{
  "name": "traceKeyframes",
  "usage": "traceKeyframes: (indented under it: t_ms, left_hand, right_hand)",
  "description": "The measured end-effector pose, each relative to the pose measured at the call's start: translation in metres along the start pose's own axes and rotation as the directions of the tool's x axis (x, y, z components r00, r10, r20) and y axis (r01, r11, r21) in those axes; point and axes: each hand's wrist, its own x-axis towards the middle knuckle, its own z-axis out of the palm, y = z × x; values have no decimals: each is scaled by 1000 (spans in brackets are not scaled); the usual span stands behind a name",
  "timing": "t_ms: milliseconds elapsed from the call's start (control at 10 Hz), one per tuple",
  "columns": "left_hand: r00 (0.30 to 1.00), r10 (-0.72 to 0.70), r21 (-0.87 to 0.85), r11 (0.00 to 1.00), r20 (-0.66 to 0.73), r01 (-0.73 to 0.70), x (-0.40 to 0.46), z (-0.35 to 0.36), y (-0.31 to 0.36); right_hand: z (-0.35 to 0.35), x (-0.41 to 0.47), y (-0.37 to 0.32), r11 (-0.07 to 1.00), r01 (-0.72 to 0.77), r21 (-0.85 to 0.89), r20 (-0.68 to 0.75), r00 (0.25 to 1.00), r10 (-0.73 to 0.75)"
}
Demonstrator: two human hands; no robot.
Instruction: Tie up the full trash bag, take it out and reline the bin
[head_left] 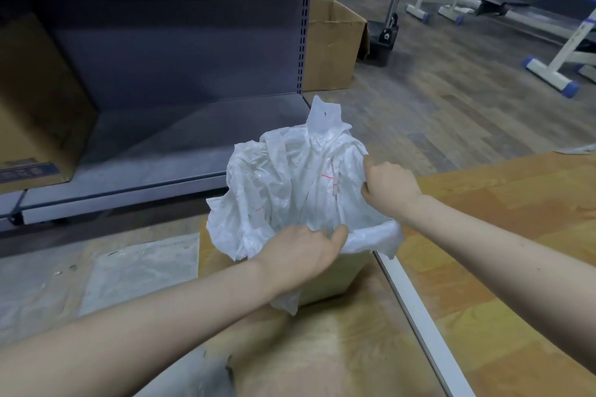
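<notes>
The bag [290, 184] stands up from the bin [325, 280] between both hands (left [300, 255] pinching its near rim, right [390, 184] gripping its right edge).

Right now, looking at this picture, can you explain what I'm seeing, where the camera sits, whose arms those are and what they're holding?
There is no machine here. The single picture comes from a wide-angle camera worn on a person's head, looking forward and down, so the two bare arms reaching in from the bottom are that person's own. On the floor stands a small tan bin with a crumpled white plastic trash bag in it, its top bunched up above the rim. The left hand grips the near edge of the bag; the right hand grips its right side. Behind are a grey metal shelf unit and an open cardboard box.
</notes>
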Motion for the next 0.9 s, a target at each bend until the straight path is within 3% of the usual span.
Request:
traceKeyframes:
  t_ms: [100, 200, 400, 500, 600, 700, 800, 900]
  left_hand:
    - [986, 29, -45, 999, 161, -22, 3, -8, 1]
    - [986, -14, -196, 979, 166, 47, 6, 2, 3]
    - [981, -113, -317, 935, 161, 160, 7, 0, -14]
    - [989, -142, -259, 954, 53, 151, 10, -1, -34]
    - [960, -179, -172, 961, 217, 218, 13, -9, -50]
    - [877, -230, -129, 942, 421, 309, 15, -19, -63]
    - [823, -294, -102, 916, 486, 388, 13, -32, -73]
    - [779, -343, -69, 895, 525, 440, 8, -46, -78]
  right_hand:
    - [2, 1, -1, 1000, 1, -21, 9, 1000, -1]
    - [4, 3, 3, 999, -17, 39, 27, 1000, 16]
    - [12, 6, 16, 875, -56, 481, 75, 997, 23]
    - [12, 7, 18, 919, -67, 389, 114, 993, 24]
    - [4, 8, 13, 970, -77, 230, 199, 979, 30]
    - [-10, 5, 9, 975, -110, 195, 354, 935, 35]
    - [-33, 3, 12, 983, -102, 152, 471, 882, 19]
    - [-59, -2, 11, 984, -110, 142, 489, 872, 27]
